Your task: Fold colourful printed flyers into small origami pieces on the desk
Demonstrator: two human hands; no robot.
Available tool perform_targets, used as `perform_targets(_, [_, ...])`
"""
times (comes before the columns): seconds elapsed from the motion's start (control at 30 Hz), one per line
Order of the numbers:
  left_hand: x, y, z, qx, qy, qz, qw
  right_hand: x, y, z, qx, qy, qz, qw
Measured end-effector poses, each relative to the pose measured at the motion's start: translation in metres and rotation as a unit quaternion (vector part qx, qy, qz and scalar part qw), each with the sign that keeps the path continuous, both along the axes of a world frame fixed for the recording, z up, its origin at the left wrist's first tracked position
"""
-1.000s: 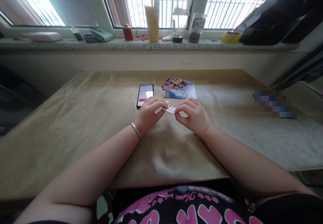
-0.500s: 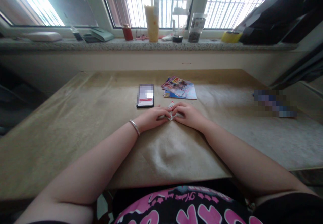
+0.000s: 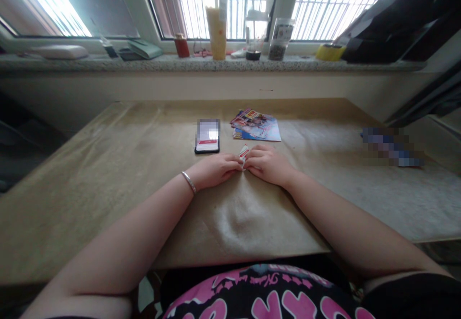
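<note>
A small folded piece of paper (image 3: 244, 152), white with red print, lies on the table between my two hands, its pointed tip facing away from me. My left hand (image 3: 218, 169), with a silver bracelet at the wrist, pinches its lower left edge. On the other side, my right hand (image 3: 268, 164) has its fingers closed over the paper's right part and hides much of it. Just beyond my left hand lies a phone (image 3: 208, 136) with a lit, blurred screen. Several colourful printed sheets (image 3: 264, 126) are stacked past my right hand.
A tan cover lies over the table (image 3: 144, 132). A blurred blue item (image 3: 391, 147) rests at the right. On the windowsill (image 3: 158, 64) stand a tall yellow cup (image 3: 216, 33), a red-bodied bottle (image 3: 181, 45), a clear cup (image 3: 253, 41) and a yellow roll (image 3: 329, 52).
My left hand has drawn slightly left and its fingers lie lower on the paper. My right hand covers more of the paper, and its red-printed face now shows.
</note>
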State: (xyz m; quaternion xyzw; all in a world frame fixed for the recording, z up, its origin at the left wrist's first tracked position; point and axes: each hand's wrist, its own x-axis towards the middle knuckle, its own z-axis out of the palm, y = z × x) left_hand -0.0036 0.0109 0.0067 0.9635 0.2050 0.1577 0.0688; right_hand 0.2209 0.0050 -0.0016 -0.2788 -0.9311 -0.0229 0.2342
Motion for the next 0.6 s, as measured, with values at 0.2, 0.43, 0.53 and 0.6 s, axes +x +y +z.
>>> perform_targets(0.2, [-0.004,-0.002,0.003,-0.022,0.022,0.002,1.000,-0.003,0.001,-0.003,0.032,-0.036,-0.005,0.999])
perform_targets(0.43, [-0.002,-0.004,0.003,-0.014,0.045,0.018,0.999,0.003,0.002,-0.002,-0.004,-0.008,-0.035,0.999])
perform_targets(0.53, [-0.001,-0.005,0.003,-0.017,0.040,0.022,0.999,0.006,0.003,-0.001,-0.045,0.011,-0.037,0.998])
perform_targets(0.6, [0.000,-0.006,0.001,-0.012,0.038,0.017,0.999,0.007,0.004,-0.002,-0.070,0.015,-0.040,0.997])
